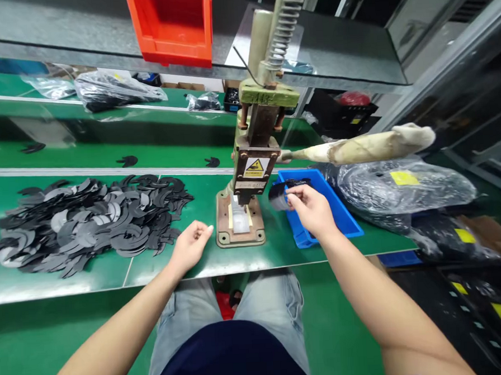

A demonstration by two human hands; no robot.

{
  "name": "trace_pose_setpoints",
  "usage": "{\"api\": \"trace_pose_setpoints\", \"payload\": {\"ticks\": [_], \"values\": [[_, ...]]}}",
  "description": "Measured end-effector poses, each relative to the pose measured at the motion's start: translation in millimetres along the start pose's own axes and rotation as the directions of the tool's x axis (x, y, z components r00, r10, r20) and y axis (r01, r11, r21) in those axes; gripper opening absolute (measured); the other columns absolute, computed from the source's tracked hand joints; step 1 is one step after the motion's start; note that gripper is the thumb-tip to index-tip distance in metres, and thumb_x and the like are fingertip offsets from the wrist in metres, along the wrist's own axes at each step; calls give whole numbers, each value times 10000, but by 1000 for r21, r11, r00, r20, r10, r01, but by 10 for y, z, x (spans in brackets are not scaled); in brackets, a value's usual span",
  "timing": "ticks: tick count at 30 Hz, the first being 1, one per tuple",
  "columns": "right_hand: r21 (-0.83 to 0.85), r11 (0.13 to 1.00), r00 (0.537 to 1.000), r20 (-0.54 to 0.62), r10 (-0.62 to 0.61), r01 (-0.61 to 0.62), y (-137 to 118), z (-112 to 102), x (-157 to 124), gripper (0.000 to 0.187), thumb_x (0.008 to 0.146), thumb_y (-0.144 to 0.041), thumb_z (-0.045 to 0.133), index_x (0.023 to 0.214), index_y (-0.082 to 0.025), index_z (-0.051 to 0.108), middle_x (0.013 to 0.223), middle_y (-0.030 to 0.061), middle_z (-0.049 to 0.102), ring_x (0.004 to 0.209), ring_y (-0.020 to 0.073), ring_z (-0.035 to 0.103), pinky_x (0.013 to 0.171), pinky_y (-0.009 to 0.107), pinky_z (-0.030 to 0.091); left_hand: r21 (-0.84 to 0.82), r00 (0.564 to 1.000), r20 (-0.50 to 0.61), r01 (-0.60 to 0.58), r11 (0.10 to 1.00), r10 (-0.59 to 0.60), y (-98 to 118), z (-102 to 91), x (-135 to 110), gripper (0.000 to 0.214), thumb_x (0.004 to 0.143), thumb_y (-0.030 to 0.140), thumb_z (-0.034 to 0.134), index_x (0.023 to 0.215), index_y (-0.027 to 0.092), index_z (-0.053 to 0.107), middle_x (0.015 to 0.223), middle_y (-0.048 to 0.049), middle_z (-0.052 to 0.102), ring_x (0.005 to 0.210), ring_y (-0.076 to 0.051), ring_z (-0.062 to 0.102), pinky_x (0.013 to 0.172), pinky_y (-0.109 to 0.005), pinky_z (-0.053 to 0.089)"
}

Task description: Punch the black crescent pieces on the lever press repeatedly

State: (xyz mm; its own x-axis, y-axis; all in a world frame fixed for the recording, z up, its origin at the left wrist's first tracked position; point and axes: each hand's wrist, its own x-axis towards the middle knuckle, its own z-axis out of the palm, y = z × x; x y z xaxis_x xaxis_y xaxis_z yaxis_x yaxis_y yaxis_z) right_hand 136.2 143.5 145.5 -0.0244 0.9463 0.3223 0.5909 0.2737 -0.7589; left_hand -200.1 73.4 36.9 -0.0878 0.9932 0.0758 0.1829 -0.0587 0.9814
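A manual lever press [255, 165] stands on the green bench, its base plate [240, 221] between my hands. My right hand [312, 209] is closed on a dark curved flat part [278, 194], held over the near-left corner of a blue tray [340, 213] just right of the press. My left hand [192, 243] hovers left of the base plate with its fingers loosely curled; nothing shows in them. A large pile of several black and grey crescent-shaped parts [88, 221] lies on the bench further left.
The press's wrapped lever handle [366, 145] sticks out to the right above the tray. Black plastic bags [402, 191] lie right of the tray. A red bin [175, 23] sits on the shelf above. A green conveyor belt [106, 150] behind carries a few loose parts and more bags.
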Motion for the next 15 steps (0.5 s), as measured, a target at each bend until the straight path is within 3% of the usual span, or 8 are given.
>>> {"api": "trace_pose_setpoints", "payload": {"ticks": [4, 9, 12, 15], "values": [[-187, 981, 998, -12, 57, -58, 177, 92, 828, 259, 928, -382, 601, 1045, -185, 720, 869, 39, 738, 770, 177, 680, 803, 344, 590, 145, 999, 36, -22, 989, 17, -288, -101, -89, 389, 958, 570, 645, 844, 200, 604, 691, 26, 542, 632, -138, 497, 613, -261, 402], [-437, 892, 993, -72, 95, -117, 270, 110, 1797, 248, 941, -378, 647, 1007, -146, 702, 1006, 74, 736, 982, 192, 681, 995, 414, 552, 231, 991, 104, -106, 967, 83, -376, -56, -136, 321, 989, 499, 622, 844, 213, 626, 695, 15, 548, 630, -154, 504, 614, -272, 414], [-539, 836, 994, -90, 65, -104, 269, 71, 2227, 281, 960, -363, 620, 1097, -127, 690, 1108, 117, 731, 1077, 221, 665, 1055, 445, 511, 267, 986, 126, -138, 954, 108, -380, -47, -101, 293, 994, 468, 613, 841, 218, 639, 697, 7, 560, 632, -164, 517, 625, -282, 429], [-595, 801, 998, -63, 28, -60, 274, 92, 2445, 316, 974, -333, 564, 1154, -104, 687, 1167, 166, 730, 1115, 258, 648, 1041, 408, 487, 284, 985, 135, -139, 949, 104, -396, -61, -80, 274, 994, 453, 617, 853, 221, 652, 706, 4, 573, 644, -168, 534, 635, -284, 436]]}}
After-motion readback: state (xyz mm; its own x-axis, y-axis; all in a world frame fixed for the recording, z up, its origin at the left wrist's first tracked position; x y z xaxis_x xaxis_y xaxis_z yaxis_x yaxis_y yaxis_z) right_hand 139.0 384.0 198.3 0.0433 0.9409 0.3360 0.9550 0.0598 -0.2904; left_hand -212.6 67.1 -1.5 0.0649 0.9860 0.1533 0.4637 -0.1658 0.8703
